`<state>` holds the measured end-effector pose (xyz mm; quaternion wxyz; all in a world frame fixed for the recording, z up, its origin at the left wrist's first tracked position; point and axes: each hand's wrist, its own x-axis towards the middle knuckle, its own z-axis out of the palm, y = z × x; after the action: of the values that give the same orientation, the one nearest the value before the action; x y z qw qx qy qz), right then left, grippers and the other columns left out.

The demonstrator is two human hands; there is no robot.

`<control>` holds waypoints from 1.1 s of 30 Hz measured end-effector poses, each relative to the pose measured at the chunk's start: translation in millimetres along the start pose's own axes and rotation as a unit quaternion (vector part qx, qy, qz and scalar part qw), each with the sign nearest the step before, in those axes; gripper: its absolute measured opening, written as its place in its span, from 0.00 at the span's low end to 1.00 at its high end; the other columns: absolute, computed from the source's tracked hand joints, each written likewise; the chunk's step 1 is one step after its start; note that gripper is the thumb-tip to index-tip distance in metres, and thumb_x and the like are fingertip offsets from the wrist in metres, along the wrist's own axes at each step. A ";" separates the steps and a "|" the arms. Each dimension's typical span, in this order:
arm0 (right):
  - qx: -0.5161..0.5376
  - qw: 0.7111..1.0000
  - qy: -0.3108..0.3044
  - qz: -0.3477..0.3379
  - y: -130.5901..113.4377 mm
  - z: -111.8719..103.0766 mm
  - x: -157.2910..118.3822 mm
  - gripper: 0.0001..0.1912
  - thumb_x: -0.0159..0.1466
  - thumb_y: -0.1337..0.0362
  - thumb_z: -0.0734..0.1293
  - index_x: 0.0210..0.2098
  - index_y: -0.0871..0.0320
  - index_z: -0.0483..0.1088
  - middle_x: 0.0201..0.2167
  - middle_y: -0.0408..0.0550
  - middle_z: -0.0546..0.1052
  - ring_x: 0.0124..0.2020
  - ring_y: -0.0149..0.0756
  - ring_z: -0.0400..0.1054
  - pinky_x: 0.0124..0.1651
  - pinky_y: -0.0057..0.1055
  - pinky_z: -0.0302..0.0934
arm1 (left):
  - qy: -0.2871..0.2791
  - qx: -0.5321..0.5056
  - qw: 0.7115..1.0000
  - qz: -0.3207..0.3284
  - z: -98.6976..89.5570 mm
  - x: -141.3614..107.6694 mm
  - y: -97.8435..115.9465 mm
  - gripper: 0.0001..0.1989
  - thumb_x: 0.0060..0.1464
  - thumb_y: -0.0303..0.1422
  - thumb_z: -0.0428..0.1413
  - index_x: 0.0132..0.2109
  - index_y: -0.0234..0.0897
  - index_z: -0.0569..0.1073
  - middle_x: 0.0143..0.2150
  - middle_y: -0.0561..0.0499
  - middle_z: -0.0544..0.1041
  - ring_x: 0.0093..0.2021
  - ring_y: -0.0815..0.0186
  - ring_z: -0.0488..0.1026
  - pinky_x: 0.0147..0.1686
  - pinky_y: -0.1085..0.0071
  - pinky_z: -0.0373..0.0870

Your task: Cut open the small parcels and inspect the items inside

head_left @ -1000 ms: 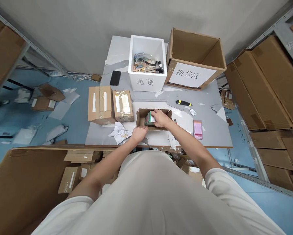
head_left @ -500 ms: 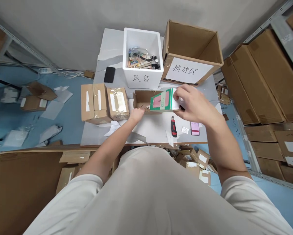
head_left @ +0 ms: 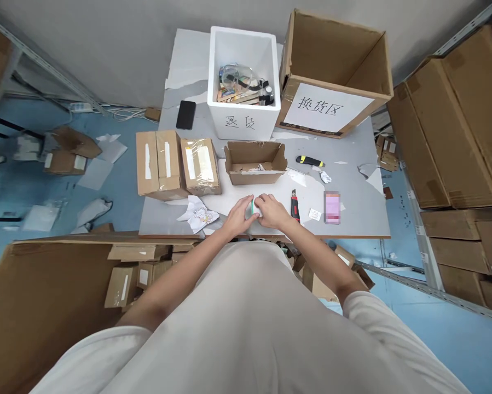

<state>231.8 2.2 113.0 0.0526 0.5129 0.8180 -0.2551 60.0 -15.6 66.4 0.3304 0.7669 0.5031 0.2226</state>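
Note:
A small box, white with a green edge, is between my two hands near the table's front edge; most of it is hidden by fingers. My left hand grips its left side, and my right hand holds the right side, fingers curled over the top. Just behind the hands stands an open cardboard box with some paper scraps inside. A red and black utility knife lies to the right of my right hand. Crumpled paper rests on the left.
Taped cartons stand at the table's left. Behind are a white foam bin of assorted goods and a large open carton. A black phone, a yellow and black cutter and a pink-screened phone lie around.
The green and white box has come from above the open cardboard box down to the front edge. My left hand has left the open box and now holds it too.

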 end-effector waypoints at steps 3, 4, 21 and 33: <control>0.125 0.990 0.017 -0.060 15.1 0.9 -4.7 0.24 0.58 0.56 0.69 0.52 0.57 0.63 0.61 0.59 0.58 0.62 0.52 0.53 0.52 0.45 0.62 | -0.002 -0.012 1.000 -0.023 12.4 0.1 -0.8 0.28 0.58 0.38 0.49 0.63 0.34 0.58 0.61 0.39 0.65 0.60 0.59 0.64 0.55 0.60 0.68; 0.168 0.983 0.033 -0.064 21.4 2.3 -8.0 0.24 0.60 0.55 0.66 0.53 0.56 0.62 0.63 0.59 0.55 0.64 0.50 0.52 0.54 0.45 0.61 | -0.003 -0.010 1.000 -0.027 13.5 2.1 -0.9 0.27 0.59 0.37 0.48 0.63 0.33 0.58 0.62 0.39 0.65 0.61 0.59 0.63 0.56 0.60 0.66; 0.182 0.970 0.162 0.001 53.7 42.2 -39.1 0.31 0.61 0.67 0.58 0.64 0.59 0.54 0.64 0.56 0.59 0.63 0.44 0.56 0.61 0.46 0.58 | -0.050 0.006 0.998 -0.047 3.9 16.0 6.9 0.28 0.55 0.26 0.44 0.63 0.33 0.58 0.60 0.42 0.68 0.57 0.61 0.68 0.56 0.63 0.66; 0.305 0.908 0.229 0.173 40.7 64.0 -29.1 0.21 0.66 0.62 0.52 0.57 0.58 0.56 0.32 0.48 0.75 0.30 0.39 0.71 0.38 0.38 0.67 | -0.061 0.160 0.980 0.098 8.8 11.2 21.3 0.18 0.60 0.37 0.49 0.54 0.38 0.68 0.61 0.39 0.65 0.64 0.54 0.60 0.61 0.51 0.55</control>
<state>269.5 -37.6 53.0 -0.2515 0.6821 0.5882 -0.3543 83.7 -13.6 76.0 0.2098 0.8676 0.4336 0.1233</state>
